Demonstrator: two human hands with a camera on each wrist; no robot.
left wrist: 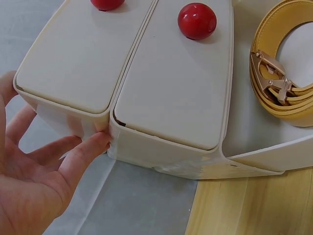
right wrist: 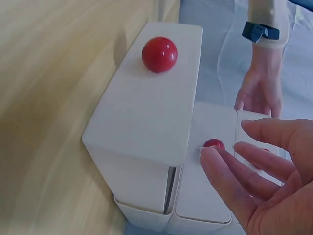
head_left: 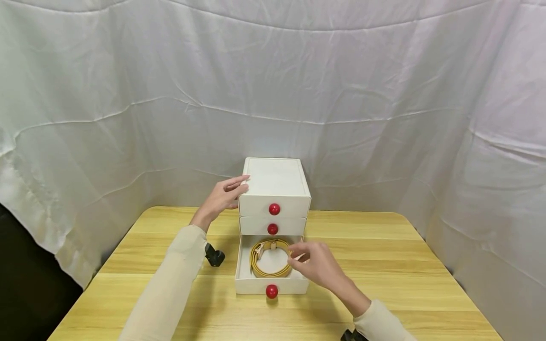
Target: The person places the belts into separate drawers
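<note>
A white three-drawer chest with red ball knobs is stood upright at the back middle of the wooden surface, its two upper drawers closed. The bottom drawer is pulled fully out toward the viewer. A yellow belt with a gold buckle is coiled flat inside it.

Left hand with relaxed fingers touching the white drawer unit's corner, two red knobs, yellow belt with gold buckle in open drawer
</note>
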